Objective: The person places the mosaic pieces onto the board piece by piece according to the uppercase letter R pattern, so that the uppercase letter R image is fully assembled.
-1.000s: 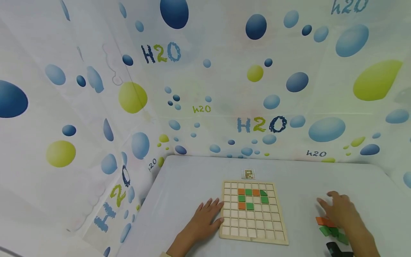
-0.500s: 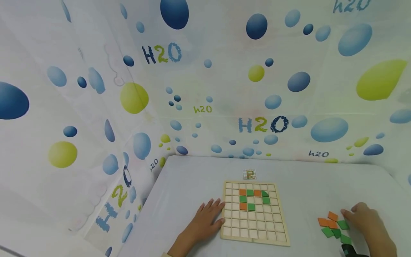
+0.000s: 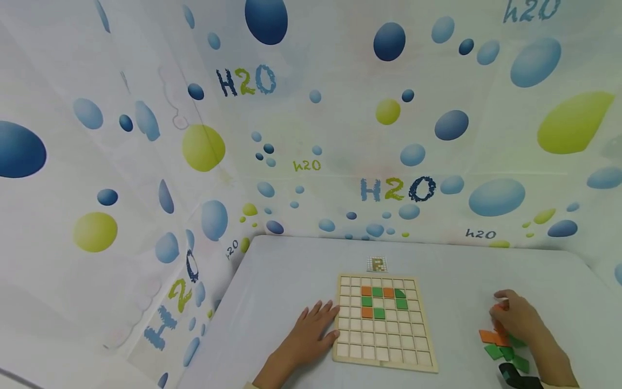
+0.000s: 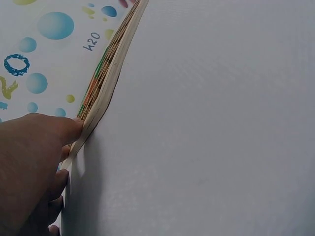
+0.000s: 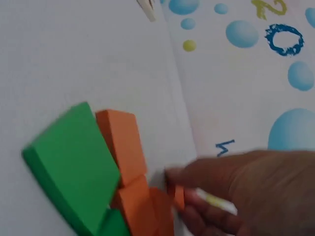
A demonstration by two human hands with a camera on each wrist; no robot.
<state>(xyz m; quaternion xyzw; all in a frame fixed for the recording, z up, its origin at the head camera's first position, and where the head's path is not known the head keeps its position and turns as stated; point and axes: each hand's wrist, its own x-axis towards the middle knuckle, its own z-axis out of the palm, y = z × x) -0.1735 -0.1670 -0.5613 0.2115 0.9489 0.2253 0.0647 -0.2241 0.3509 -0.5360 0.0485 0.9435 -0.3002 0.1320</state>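
Observation:
A wooden grid board (image 3: 384,365) lies on the white table with several orange tiles (image 3: 366,313) and green tiles (image 3: 379,314) set in its cells. My left hand (image 3: 311,335) rests flat at its left edge, fingers straight and thumb touching the rim. On the right, my right hand (image 3: 520,319) pinches an orange tile (image 5: 179,197) between thumb and fingers, just beyond a loose pile. Within that pile, a large green tile (image 5: 74,167) shows beside orange tiles (image 5: 123,142) in the right wrist view. The right hand partly hides the pile.
A small card (image 3: 376,264) with a brown grid pattern lies behind the board. Around the white table (image 3: 291,270) rise walls covered in a bubble-printed sheet (image 3: 340,124). Near the right wrist a black object (image 3: 516,376) shows.
My right hand first drew back right, uncovering the pile, then came back left and forward over it. It now pinches an orange tile. The left hand and board have stayed put.

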